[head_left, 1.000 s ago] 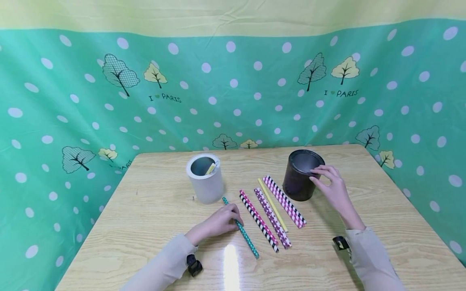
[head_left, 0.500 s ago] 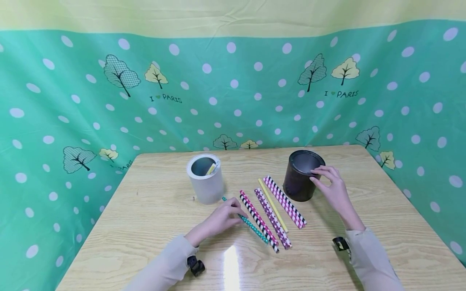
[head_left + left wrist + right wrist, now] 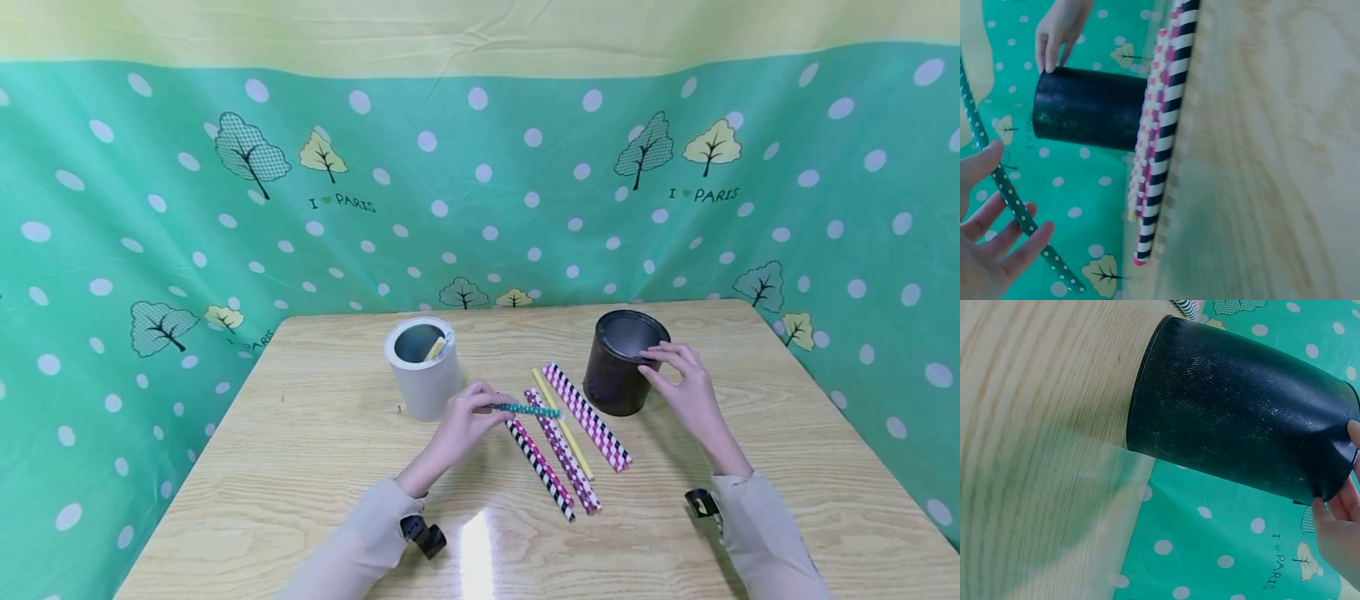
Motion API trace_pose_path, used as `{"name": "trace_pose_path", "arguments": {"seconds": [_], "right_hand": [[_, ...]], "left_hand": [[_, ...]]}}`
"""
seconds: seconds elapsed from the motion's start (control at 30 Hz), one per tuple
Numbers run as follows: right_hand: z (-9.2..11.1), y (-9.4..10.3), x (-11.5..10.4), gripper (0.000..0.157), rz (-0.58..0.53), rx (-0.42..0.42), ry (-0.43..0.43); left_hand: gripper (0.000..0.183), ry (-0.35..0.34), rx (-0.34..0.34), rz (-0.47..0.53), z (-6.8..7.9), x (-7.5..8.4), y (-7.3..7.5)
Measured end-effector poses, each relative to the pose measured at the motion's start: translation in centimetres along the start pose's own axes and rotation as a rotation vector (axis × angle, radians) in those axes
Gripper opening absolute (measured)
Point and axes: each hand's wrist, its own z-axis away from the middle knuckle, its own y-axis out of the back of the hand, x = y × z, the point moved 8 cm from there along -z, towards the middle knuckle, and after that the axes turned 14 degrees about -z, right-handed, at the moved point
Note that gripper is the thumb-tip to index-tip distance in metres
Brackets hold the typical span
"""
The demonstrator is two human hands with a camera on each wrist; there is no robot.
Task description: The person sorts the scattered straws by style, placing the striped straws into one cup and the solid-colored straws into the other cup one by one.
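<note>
A green paper straw point(image 3: 536, 411) with white dots is pinched between the thumb and fingers of my left hand point(image 3: 467, 419). In the left wrist view this green straw is raised beside the other straws, slanting across the fingers. My right hand point(image 3: 686, 387) grips the rim of a black cylindrical container point(image 3: 617, 379), which stands upright on the table. In the right wrist view, thumb and fingers point(image 3: 1350, 500) close on the container's edge. Between the hands lie a black-and-white striped straw point(image 3: 542, 472), purple dotted straws point(image 3: 558, 442), a yellow straw point(image 3: 576, 446) and pink checked straws point(image 3: 592, 421).
A white cylindrical container point(image 3: 427, 387) stands at the back left, with a yellow piece point(image 3: 434, 348) showing inside its mouth. Behind the wooden table point(image 3: 315, 433) hangs a green dotted curtain point(image 3: 480, 192).
My left hand has lifted the green straw off the table, moved it up and to the right, and swung it nearly level. The right hand and black container stay put.
</note>
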Motion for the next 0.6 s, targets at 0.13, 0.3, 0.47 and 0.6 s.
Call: {"name": "trace_pose_path", "arguments": {"seconds": [0.13,0.3,0.47,0.6], "right_hand": [[0.0,0.1,0.0,0.021,0.0,0.002,0.006],[0.0,0.0,0.1,0.021,0.005,0.001,0.001],[0.1,0.0,0.1,0.021,0.005,-0.001,-0.008],[0.0,0.0,-0.1,0.021,0.002,0.001,-0.002]], "left_hand": [[0.016,0.061,0.038,0.042,-0.8,1.5,1.1],[0.016,0.102,0.058,0.032,-1.8,2.7,1.8],[0.019,0.12,0.051,0.08,-3.0,3.3,1.6],[0.021,0.131,0.056,0.104,-4.1,3.8,1.4]]}}
